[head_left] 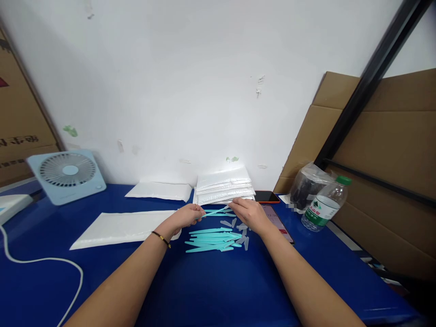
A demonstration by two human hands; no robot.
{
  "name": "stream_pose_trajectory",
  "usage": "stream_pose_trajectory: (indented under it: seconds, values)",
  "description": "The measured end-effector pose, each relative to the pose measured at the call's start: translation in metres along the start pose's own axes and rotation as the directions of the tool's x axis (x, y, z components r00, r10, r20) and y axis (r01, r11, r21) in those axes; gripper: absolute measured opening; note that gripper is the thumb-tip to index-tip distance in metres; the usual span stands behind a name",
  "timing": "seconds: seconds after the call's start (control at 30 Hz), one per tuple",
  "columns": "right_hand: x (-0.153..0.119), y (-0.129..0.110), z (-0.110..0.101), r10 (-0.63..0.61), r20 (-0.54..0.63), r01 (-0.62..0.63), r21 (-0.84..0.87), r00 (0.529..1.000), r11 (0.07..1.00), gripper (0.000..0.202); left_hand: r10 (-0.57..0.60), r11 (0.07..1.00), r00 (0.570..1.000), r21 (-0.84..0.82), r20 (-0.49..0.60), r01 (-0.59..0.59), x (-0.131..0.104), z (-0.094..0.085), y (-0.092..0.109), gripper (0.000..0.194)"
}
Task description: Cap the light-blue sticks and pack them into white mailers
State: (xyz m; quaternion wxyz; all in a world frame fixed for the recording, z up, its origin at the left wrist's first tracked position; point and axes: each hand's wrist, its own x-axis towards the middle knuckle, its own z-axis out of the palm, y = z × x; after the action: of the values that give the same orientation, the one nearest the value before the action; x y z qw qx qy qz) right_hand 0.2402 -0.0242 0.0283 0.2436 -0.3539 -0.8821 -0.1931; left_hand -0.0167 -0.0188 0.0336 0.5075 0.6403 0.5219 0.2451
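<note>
A turquoise stick [216, 212] is pinched at its ends by the left hand [189, 215] and right hand [250, 214], above the bench [211, 286], beyond a turquoise pile [213, 240].

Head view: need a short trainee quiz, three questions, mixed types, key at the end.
1. Multiple choice: what is held between the left hand and the right hand?
A) a charging cable
B) a slim turquoise tool
C) a cardboard flap
2. True or false: going left to right, the stack of white mailers sits between the fan and the water bottle.
3. Fill in: the bottle's cap is ____ in colour.

Key: 1 B; 2 true; 3 green.
</note>
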Motion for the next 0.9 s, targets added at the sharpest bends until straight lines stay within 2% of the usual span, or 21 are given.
stream_pose_trajectory:
  seconds: [0.13,0.27,0.37,0.43,0.53,0.63,0.7,0.8,0.9]
  values:
    - [0.002,-0.007,0.002,-0.016,0.025,0.016,0.031,1.0,0.999,0.029,0.019,0.999,0.999,-0.043,0.036,-0.017,0.001,0.001,-0.002,0.035]
    - [0.006,-0.016,0.008,-0.041,0.031,0.037,0.14,0.999,0.989,0.029,0.064,0.998,0.997,0.013,0.044,-0.064,0.003,0.004,-0.004,0.034]
    - [0.005,-0.013,0.008,0.045,0.045,-0.055,0.266,0.998,0.962,0.028,0.174,0.956,0.983,0.251,-0.062,-0.153,0.008,0.004,-0.01,0.029]
    - [0.002,-0.005,0.004,0.125,0.111,-0.155,0.32,0.986,0.935,0.027,0.268,0.852,0.951,0.499,-0.153,-0.16,0.013,0.004,-0.015,0.026]
    - [-0.003,0.009,-0.002,0.139,0.289,-0.244,0.367,0.947,0.898,0.023,0.354,0.66,0.919,0.743,-0.176,-0.112,0.018,0.005,-0.02,0.025]
    - [-0.004,0.012,-0.004,0.064,0.416,-0.245,0.399,0.907,0.883,0.019,0.414,0.578,0.898,0.805,-0.146,-0.135,0.016,0.009,-0.019,0.018]
    - [-0.003,0.009,-0.002,0.042,0.447,-0.238,0.393,0.894,0.888,0.018,0.459,0.589,0.884,0.776,-0.09,-0.227,0.012,0.013,-0.016,0.017]
    - [-0.001,0.004,0.001,0.087,0.456,-0.269,0.35,0.886,0.897,0.015,0.47,0.611,0.88,0.694,0.069,-0.381,0.006,0.02,-0.011,0.02]
    - [-0.002,0.004,0.003,0.152,0.462,-0.338,0.352,0.874,0.873,0.013,0.401,0.64,0.904,0.66,0.148,-0.392,0.004,0.026,-0.01,0.016]
